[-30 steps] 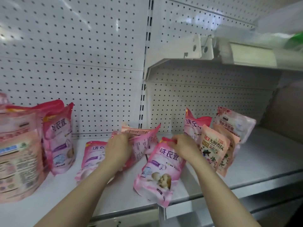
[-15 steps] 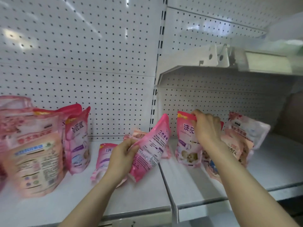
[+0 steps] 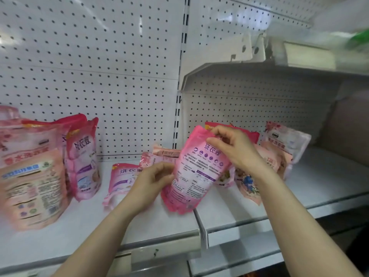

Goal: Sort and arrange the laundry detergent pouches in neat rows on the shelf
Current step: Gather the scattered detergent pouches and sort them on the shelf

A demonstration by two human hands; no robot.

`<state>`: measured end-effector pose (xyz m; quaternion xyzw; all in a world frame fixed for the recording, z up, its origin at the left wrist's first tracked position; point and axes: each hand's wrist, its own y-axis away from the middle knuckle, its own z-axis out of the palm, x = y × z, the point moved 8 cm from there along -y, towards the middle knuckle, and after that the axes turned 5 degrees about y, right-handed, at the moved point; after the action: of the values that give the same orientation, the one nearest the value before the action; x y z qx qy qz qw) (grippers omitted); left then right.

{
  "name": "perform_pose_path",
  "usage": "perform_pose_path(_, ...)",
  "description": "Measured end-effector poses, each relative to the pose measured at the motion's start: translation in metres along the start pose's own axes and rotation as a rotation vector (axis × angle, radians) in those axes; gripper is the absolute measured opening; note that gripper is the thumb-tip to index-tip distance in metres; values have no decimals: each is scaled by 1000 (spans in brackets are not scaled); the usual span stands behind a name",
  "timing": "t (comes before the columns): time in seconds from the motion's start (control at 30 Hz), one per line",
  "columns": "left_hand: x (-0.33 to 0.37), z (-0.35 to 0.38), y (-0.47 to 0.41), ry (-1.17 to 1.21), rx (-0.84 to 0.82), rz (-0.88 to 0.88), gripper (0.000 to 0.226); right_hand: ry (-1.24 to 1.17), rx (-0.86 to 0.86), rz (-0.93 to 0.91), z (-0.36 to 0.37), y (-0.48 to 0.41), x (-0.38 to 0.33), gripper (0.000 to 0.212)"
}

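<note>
White pegboard shelf (image 3: 83, 226): pink detergent pouch (image 3: 196, 170) tilted, pinched at top by right hand (image 3: 235, 148), left hand (image 3: 153, 182) closed on its side.

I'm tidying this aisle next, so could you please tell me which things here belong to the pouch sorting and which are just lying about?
Belongs to the job:
- glossy pink detergent pouch, held by left hand and right hand
- upright pink pouches at left
- flat pink pouch
- pale pouches at right
- white metal shelf

Just lying about:
- blurred green item on upper shelf
</note>
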<state>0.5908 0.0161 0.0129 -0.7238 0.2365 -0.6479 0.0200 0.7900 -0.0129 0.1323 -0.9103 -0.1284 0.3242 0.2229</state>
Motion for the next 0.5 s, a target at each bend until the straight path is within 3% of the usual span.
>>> perform_pose_path(0.07,0,-1,-2,-217,-16,27,33,140,85,-44,-12,-1,-9,12)
perform_pose_path(0.17,3,-21,3,-661,116,68,40,267,158,-21,-30,-2,-6,7)
perform_pose_path(0.3,-5,-45,9,-1035,144,122,24,520,163,10,-29,-3,4,11)
perform_pose_path(0.37,-16,-54,13,-1109,101,12,18,645,187,1,-23,-3,10,15)
perform_pose_path(0.5,-27,-60,23,-1032,139,-84,19,901,357,-60,-17,-5,2,18)
